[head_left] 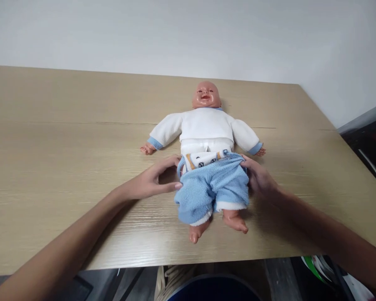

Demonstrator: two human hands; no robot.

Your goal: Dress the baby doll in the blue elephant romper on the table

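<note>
A baby doll [206, 95] lies on its back, head away from me, in a white top [207, 124] with blue cuffs. Blue overalls [194, 198] cover its legs, their bib [203, 159] with a printed animal face folded over at the waist. My left hand [155, 177] is at the left side of the overalls, thumb and fingers spread apart and touching the cloth. At the opposite side, my right hand [259, 174] pinches the waist edge of the overalls. Some fingertips of both hands are hidden. The doll's bare feet [235, 220] stick out below.
The doll rests on a light wooden table [65, 159] with a seam running across it. A pale wall [144, 37] stands behind. A dark object [369, 146] is beyond the right edge. Below the near edge, my dark clothing [216, 288] shows.
</note>
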